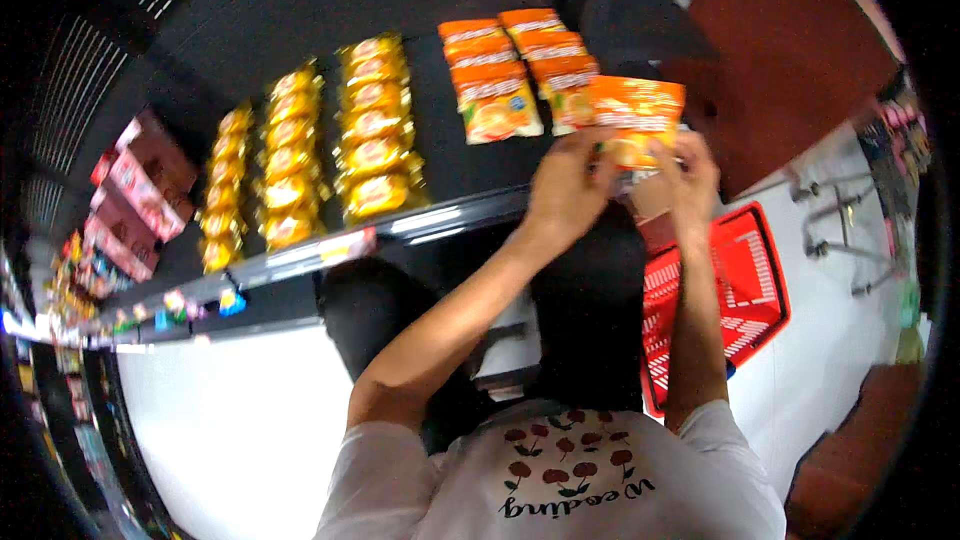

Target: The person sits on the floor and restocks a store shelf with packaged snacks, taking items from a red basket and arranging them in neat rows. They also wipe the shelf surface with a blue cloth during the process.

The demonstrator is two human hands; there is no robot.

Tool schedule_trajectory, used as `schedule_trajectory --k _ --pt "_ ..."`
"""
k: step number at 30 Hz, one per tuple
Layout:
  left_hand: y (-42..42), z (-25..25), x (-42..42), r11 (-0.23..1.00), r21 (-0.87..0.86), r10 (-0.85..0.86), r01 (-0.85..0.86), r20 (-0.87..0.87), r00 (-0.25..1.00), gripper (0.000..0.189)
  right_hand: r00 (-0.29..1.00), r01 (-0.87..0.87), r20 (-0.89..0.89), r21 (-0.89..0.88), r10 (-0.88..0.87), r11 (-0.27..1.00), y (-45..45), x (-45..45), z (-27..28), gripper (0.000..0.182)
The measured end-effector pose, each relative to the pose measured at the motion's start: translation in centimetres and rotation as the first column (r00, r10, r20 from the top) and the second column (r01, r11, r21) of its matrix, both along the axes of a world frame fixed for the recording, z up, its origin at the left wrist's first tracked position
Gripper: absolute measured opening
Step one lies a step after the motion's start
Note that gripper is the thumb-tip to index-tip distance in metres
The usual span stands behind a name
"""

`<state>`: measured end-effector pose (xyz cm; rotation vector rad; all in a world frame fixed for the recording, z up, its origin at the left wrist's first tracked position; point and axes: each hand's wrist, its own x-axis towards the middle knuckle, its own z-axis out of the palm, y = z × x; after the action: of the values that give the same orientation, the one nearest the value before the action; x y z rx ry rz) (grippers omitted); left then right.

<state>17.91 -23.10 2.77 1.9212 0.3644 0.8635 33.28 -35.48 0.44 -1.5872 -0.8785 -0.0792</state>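
An orange snack packet is held upright between my two hands, over the front right part of a black shelf. My left hand grips its lower left side; my right hand has hold of its lower right side. Behind and to the left, similar orange packets lie overlapping in two columns, a left column and a right column. The right column's front packet is close to my left hand. Motion blur softens my fingers.
Gold-wrapped packs stand in several rows along the shelf, left of the orange packets. Pink boxes are farther left. The shelf's front edge carries a price strip. On the floor at the right sits a red shopping basket, near metal racks.
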Motion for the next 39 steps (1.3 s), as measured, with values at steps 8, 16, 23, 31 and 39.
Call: schedule_trajectory --k 8,16,23,31,39 --pt "-1.8 1.8 -1.2 0.984 0.177 -0.038 0.017 0.115 0.993 0.023 0.97 0.1 -0.222 -0.02 -0.102 0.995 -13.1 -0.5 -2.5 0.016" --pt "2.4 3.7 -3.5 0.947 0.267 0.232 -0.182 -0.171 0.958 0.027 0.967 0.227 -0.03 -0.348 -0.253 0.91 -30.9 3.3 -23.9 0.026" --pt "8.0 2.3 -7.0 0.854 0.421 0.445 -0.306 -0.286 0.849 0.039 0.977 0.205 0.065 -0.549 -0.204 0.81 -21.7 1.3 -17.8 0.024" --pt "9.6 1.6 -7.4 0.916 0.232 0.387 -0.327 -0.294 0.874 0.04 0.979 -0.139 -0.166 -0.11 0.12 0.984 0.7 -6.3 6.7 0.027" --pt "11.0 -1.8 -6.9 0.937 0.125 0.345 -0.326 -0.175 0.922 0.038 0.958 -0.265 -0.081 -0.626 0.276 0.733 14.1 -6.4 4.4 0.062"
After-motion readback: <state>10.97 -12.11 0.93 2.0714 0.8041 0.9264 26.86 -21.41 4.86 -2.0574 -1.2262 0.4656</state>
